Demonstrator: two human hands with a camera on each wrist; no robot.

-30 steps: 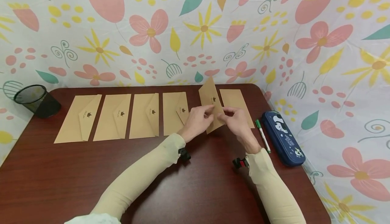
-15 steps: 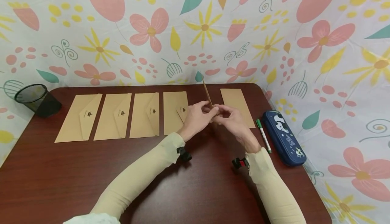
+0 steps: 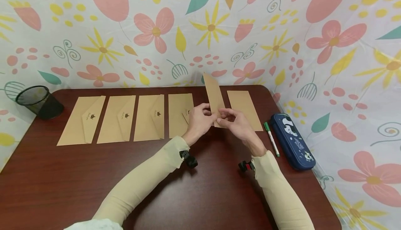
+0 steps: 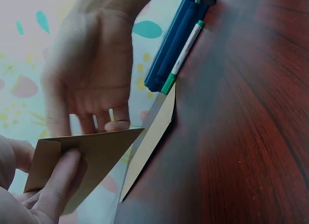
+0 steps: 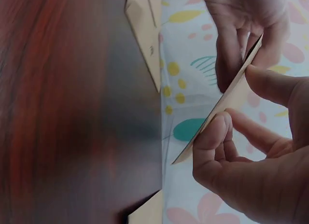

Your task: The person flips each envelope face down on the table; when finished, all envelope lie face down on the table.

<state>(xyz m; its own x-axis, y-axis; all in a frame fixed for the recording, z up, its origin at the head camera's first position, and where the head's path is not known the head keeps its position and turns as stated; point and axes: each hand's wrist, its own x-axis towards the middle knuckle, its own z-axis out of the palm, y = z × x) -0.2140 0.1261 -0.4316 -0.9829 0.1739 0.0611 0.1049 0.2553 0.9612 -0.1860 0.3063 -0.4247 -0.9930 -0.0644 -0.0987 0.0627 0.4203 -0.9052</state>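
Note:
A brown paper envelope (image 3: 214, 92) stands raised above the table, its plain face toward the head camera. My left hand (image 3: 199, 120) pinches its lower left part; in the left wrist view the thumb (image 4: 60, 180) presses on the paper. My right hand (image 3: 236, 122) holds the lower right edge. From the right wrist, the envelope (image 5: 222, 103) appears nearly edge-on, between the right thumb and curled fingers (image 5: 210, 137). To the left lie several envelopes in a row, with an envelope (image 3: 180, 111) nearest my left hand. A plain envelope (image 3: 245, 110) lies flat beyond my right hand.
A black mesh pen cup (image 3: 40, 103) stands at the table's far left. On the right lie a green-capped marker (image 3: 272, 139) and a dark blue pencil case (image 3: 292, 141). A flower-patterned cloth (image 3: 200, 31) hangs behind the brown table (image 3: 200, 195).
Between both hands the envelope has turned from its crown-printed side, through edge-on, to its plain side. The hands have shifted slightly with it; the flat envelopes lie as before.

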